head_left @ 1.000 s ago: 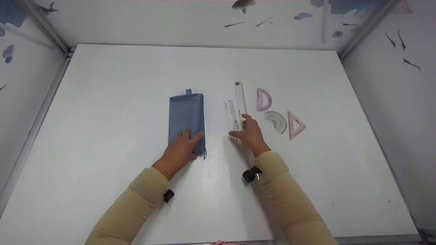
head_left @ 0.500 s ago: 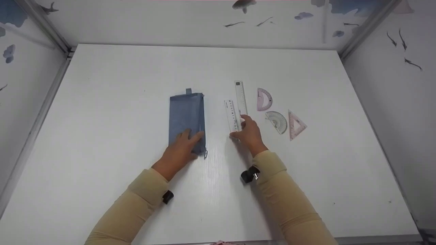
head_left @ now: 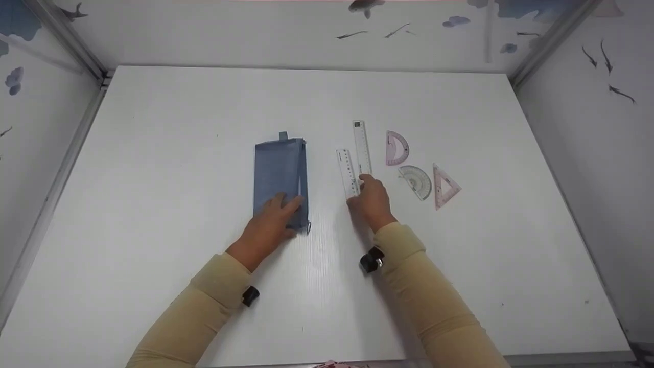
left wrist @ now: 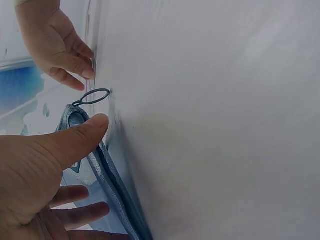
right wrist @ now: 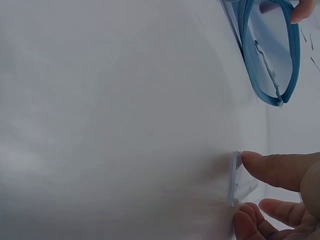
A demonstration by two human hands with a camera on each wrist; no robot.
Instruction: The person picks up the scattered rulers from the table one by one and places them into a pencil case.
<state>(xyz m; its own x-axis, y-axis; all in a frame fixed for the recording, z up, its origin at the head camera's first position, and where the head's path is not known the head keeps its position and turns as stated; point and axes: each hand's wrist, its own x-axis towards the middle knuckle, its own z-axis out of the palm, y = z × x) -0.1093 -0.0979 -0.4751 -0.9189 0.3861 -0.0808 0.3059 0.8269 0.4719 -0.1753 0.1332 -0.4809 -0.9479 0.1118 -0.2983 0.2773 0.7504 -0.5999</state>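
Note:
My left hand point(head_left: 265, 225) holds the near end of a blue zip pouch point(head_left: 276, 166), which lies lengthwise on the white table. In the left wrist view its thumb point(left wrist: 82, 142) lies against the zipped edge near a ring pull point(left wrist: 95, 96). The right wrist view shows the pouch mouth point(right wrist: 295, 55) gaping. To the right, my right hand point(head_left: 373, 202) pinches the near end of a clear ruler point(head_left: 346, 168) by its edges, thumb against fingers. A second clear ruler point(head_left: 361, 143) lies just beyond, its near end by my fingertips.
Right of the rulers lie a pink protractor point(head_left: 401, 148), a clear protractor point(head_left: 418, 180) and a pink set square point(head_left: 445, 190). The white table point(head_left: 179, 128) is walled at the back and both sides by printed panels point(head_left: 230, 33).
My right thumb and wrist have shifted slightly, the thumb closing in on the ruler's near end. The gap along the pouch's zipped edge looks wider. The rulers stay in place.

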